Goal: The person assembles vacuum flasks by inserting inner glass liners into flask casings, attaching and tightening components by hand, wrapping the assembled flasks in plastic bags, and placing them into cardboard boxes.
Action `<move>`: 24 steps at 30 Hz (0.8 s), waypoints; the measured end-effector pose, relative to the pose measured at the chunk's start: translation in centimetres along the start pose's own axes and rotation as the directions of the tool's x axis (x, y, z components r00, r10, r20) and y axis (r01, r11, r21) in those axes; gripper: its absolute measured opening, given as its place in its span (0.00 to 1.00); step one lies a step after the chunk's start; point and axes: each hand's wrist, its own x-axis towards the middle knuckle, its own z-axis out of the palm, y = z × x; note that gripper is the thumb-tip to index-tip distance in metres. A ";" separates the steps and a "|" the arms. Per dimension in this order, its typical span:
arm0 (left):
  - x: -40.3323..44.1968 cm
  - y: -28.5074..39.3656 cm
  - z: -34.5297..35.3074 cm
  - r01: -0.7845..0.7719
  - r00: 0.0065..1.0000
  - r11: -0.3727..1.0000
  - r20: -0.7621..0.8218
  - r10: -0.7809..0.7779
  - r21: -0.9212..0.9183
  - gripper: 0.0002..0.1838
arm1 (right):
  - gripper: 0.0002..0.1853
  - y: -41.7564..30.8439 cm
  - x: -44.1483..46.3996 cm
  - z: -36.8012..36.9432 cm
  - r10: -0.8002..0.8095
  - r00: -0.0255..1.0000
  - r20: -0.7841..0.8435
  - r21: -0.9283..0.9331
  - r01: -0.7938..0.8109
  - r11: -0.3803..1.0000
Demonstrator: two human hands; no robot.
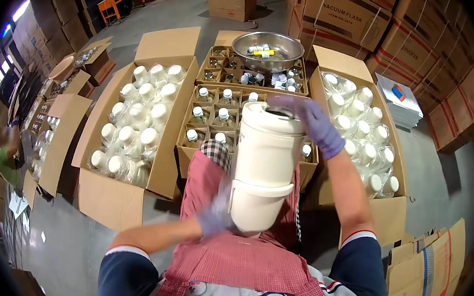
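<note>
A large cream-white flask lies across my lap, its dark-centred end pointing away from me. My right hand, in a purple glove, rests over that far end with its fingers curled on the rim. Low on the flask's left side is my left hand, also gloved and smeared by motion; its fingers cannot be made out. Just beyond the flask, a divided carton holds several clear bottles with white caps. Behind it, a metal bowl with small white parts and a yellow item sits on another divided carton.
Open cartons of plastic-wrapped white flasks stand left and right. Stacked boxes rise at the back right. Flattened cardboard leans at the lower right. Another person is at the far left.
</note>
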 end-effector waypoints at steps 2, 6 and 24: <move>-2.3 3.1 0.4 0.028 0.999 0.975 0.042 -0.019 -0.222 0.31 | 0.31 3.3 -0.3 1.4 0.057 0.996 -0.071 -0.086 -0.063 0.994; 4.0 3.3 -15.2 -0.253 0.747 0.967 0.641 0.177 0.028 0.25 | 0.30 8.5 -1.8 3.4 0.528 0.803 -0.276 0.416 -0.396 0.819; 20.7 0.9 -16.8 -0.316 0.941 0.935 -0.179 0.288 -0.162 0.33 | 0.29 2.4 1.7 -0.1 -0.022 0.982 -0.186 -0.092 0.004 0.996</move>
